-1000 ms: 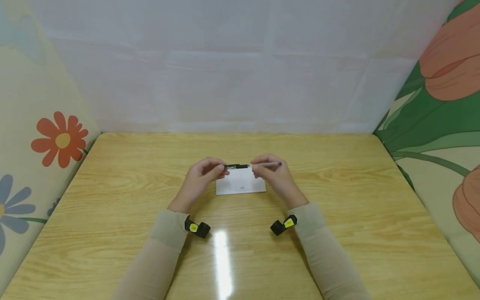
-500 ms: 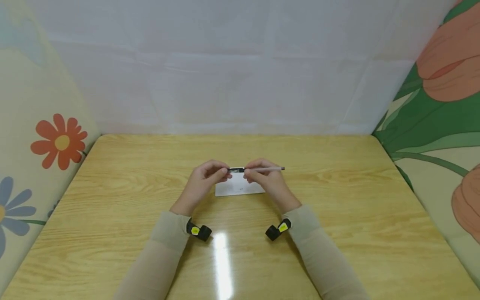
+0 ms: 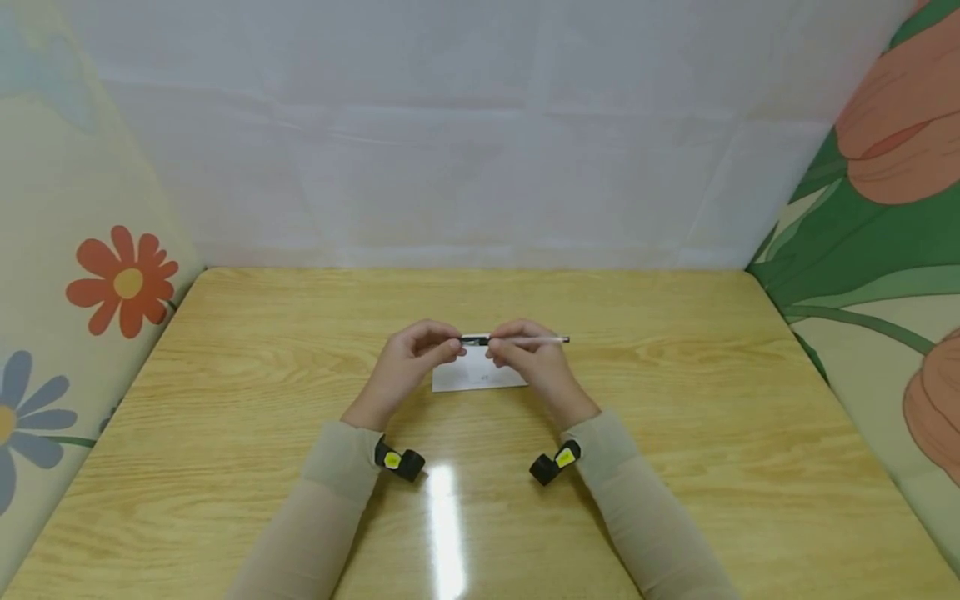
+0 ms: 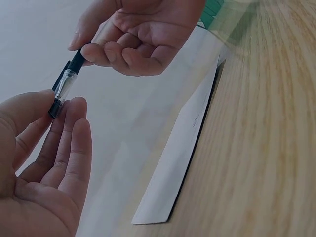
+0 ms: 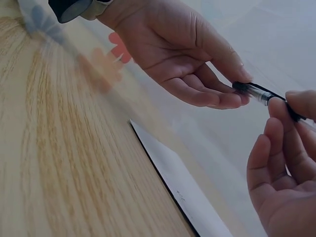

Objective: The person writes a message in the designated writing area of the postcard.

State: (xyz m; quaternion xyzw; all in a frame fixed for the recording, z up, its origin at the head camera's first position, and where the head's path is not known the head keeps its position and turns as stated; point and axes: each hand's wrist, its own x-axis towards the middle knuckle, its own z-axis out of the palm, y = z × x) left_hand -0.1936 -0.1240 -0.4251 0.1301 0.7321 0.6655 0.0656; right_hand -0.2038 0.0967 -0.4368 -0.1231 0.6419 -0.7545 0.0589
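A slim pen (image 3: 531,339) with a pale barrel and black end is held level between both hands, above the table. My left hand (image 3: 408,354) pinches the end of its cap (image 4: 66,85), which is clear with a black clip. With thumb and fingertips, my right hand (image 3: 542,358) grips the pen close to the cap's open end. In the right wrist view the cap (image 5: 257,93) lies in line with the pen and covers its tip. Below the hands a white pad (image 3: 480,373) with a dark underside lies flat; a small dark mark shows on it.
The wood-grain table (image 3: 247,467) carries a bright light reflection near its front. A white cloth (image 3: 480,167) hangs behind it. Flower-painted panels (image 3: 123,283) stand at both sides. Each wrist wears a small black camera (image 3: 408,465).
My right hand has moved left, closer to the left hand, and the bit of pen showing between them has shortened. In the last half second the hands have barely moved.
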